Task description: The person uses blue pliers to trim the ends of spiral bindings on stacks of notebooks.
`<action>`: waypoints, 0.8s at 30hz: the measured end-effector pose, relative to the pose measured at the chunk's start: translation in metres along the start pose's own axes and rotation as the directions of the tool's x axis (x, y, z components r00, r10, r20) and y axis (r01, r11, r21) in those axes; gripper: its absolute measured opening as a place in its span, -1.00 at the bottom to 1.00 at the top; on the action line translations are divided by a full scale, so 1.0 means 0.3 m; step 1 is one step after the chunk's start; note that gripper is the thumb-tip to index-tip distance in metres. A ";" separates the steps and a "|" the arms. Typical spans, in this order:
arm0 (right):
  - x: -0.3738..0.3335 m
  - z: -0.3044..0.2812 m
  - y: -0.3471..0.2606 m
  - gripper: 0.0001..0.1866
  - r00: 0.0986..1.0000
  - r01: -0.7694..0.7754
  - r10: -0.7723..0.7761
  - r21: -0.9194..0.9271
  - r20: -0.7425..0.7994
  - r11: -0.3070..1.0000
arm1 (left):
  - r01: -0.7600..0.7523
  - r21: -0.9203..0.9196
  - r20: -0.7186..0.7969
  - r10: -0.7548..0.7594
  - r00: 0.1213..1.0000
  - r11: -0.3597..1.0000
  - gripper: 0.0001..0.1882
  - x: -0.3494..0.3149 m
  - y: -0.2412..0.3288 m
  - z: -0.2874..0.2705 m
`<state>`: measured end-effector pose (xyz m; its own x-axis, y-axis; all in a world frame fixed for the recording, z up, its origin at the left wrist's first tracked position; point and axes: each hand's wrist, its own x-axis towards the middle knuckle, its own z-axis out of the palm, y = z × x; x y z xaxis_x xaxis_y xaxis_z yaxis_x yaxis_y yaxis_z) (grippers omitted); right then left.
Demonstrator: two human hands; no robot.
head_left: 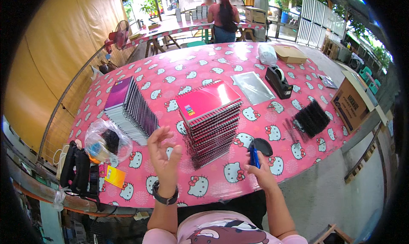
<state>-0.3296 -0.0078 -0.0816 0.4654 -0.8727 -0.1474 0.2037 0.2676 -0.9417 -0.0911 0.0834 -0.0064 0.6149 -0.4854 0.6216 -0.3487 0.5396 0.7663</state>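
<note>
My left hand [164, 156] is raised in front of a stack of pink-covered spiral notebooks [208, 100], its fingers apart and nothing in it. A watch is on that wrist. In my right hand [262, 172] are small blue-handled pliers [254, 155], pointing away from me; their jaws are too small to make out. A round black dish [263, 147] lies just beyond the pliers. To the left of the pink stack stands another stack of spiral notebooks with purple covers [118, 92]. A bundle of black binding coils [313, 119] lies to the right.
On the pink patterned table, a black tape dispenser [279, 82] stands beside clear plastic sleeves [254, 88]. A cardboard box [351, 101] is at the right edge. At left are a plastic bag [106, 144], a yellow packet [115, 176] and a black bag [76, 169]. People [224, 16] are at a far table.
</note>
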 end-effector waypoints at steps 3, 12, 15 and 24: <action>0.007 0.120 -0.112 -0.59 0.988 0.148 -0.114 -0.400 0.107 0.905 | 0.040 0.036 0.044 -0.042 0.998 0.999 -0.44 0.032 -0.002 0.051; 0.032 0.338 -0.223 -0.48 0.702 0.567 -0.650 -0.781 0.291 0.262 | 0.065 0.046 0.080 -0.068 0.994 0.997 -0.71 0.029 -0.033 0.062; 0.037 0.344 -0.212 -0.48 0.686 0.553 -0.671 -0.801 0.281 0.230 | 0.087 0.002 0.071 -0.087 0.994 0.996 -0.72 0.021 -0.043 0.060; 0.010 0.357 -0.224 -0.50 0.791 0.467 -0.561 -0.833 0.243 0.298 | -0.081 0.135 0.093 0.069 0.993 0.988 -0.75 0.015 -0.033 0.052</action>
<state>-0.2497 0.0155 0.0136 0.4628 -0.7417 0.4855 -0.4391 -0.6676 -0.6012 -0.0957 0.0652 -0.0086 0.5213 -0.5088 0.6851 -0.4897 0.4792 0.7284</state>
